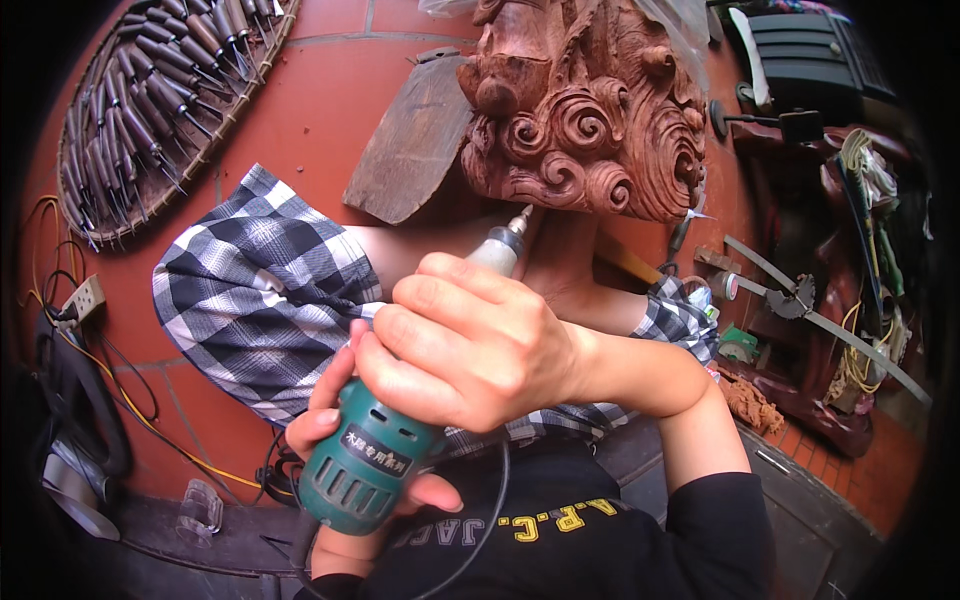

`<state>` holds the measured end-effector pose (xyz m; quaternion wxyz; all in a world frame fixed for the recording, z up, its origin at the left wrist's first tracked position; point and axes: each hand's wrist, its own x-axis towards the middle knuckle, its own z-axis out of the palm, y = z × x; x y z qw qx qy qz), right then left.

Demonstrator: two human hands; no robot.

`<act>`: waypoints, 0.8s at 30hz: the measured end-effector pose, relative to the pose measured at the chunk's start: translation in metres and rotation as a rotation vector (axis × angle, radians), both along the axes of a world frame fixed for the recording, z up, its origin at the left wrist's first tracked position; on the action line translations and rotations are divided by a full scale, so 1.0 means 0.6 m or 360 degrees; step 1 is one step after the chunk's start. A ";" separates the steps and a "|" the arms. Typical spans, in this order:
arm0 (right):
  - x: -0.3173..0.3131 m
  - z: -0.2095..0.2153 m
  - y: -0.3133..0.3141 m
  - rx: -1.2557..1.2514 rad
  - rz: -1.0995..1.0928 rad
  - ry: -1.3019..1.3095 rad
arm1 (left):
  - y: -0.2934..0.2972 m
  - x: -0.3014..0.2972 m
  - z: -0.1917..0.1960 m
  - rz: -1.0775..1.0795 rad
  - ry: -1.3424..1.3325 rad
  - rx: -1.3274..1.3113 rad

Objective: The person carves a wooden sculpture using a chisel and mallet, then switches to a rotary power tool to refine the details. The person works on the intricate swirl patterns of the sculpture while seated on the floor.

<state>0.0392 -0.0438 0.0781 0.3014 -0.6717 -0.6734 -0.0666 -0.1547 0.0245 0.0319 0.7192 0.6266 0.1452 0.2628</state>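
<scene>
A green electric die grinder (358,478) with a grey neck lies slantwise across my lap, its nose pointing up and away. My right hand (475,340) wraps over its upper body from above, fingers closed. Lower down, my left hand (325,425) cups the green body from beneath, partly hidden behind it. The slim metal tip (522,215) reaches toward the bottom edge of a reddish-brown wood carving (580,130) with deep swirls and curls. Whether the tip touches the wood I cannot tell. A dark power cord (500,500) loops over my black shirt.
A woven tray (155,222) full of wooden-handled carving chisels (150,100) sits at far left. Beside the carving lies a flat wooden board (412,135). Cables and a socket strip (88,298) are at left. A metal caliper-like tool (790,300) and clutter stand at right.
</scene>
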 end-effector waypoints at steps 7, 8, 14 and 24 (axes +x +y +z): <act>0.012 -0.005 -0.011 0.0106 -0.0111 -0.0040 | -0.009 0.031 0.041 -0.0063 0.0122 -0.0217; 0.014 -0.002 -0.012 0.0090 -0.0088 -0.0062 | -0.014 0.024 0.041 -0.0052 0.0162 -0.0256; 0.033 0.014 -0.034 0.0028 0.0139 -0.0019 | -0.025 0.044 0.016 -0.0098 -0.0138 0.0334; 0.063 0.011 -0.059 0.0014 0.0287 0.0097 | -0.055 0.037 0.002 -0.0317 -0.0126 0.0652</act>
